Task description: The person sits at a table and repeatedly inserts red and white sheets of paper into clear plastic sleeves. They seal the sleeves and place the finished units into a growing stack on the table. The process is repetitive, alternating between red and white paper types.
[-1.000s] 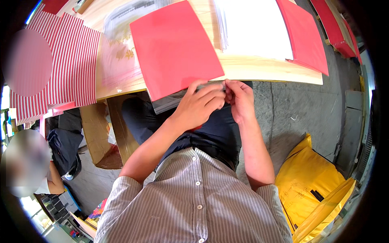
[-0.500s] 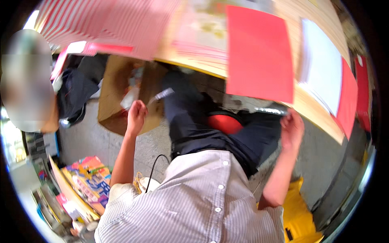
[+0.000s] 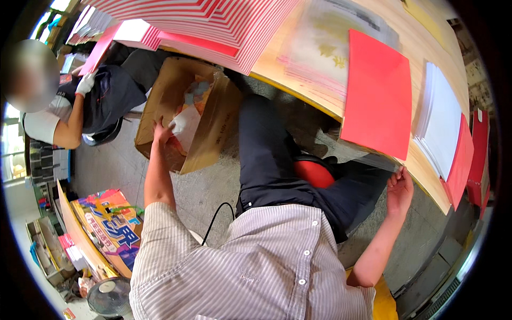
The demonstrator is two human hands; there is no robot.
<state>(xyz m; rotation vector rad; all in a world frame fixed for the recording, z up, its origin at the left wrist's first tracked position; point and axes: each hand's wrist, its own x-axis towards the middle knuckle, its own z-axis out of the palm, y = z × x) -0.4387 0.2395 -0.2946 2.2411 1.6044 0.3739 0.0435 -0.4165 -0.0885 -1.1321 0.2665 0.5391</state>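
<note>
1. Grey floor [image 3: 122,178] spread around the seated person, and a pale wooden table [image 3: 426,40] stretched from 11 to 2 o'clock of them.
2. At 2 o'clock I saw the right hand [image 3: 400,193], thumb and fingertips closed in a pinch on the edge of a clear sleeve [image 3: 376,159].
3. That sleeve lay at 1 to 2 o'clock, partly under a red sheet [image 3: 380,93], and stuck out past the table's near edge above the person's thigh.
4. Toward 11 o'clock, the left hand [image 3: 162,132] was at the near side of an open carton [image 3: 215,125], partly open, fingers loosely parted, with nothing visible in its hold. Just beside it, inside, lay a white scrap [image 3: 186,127].
5. White papers [image 3: 440,114] stood in a pile at 2 o'clock, beside red sheets [image 3: 462,160].
6. Close to 12 o'clock sat a striped red-and-white stack [image 3: 234,34].
7. At 10 o'clock I noticed a co-worker's white-gloved hand [image 3: 85,84]; at 8, a fan [image 3: 109,297].
</note>
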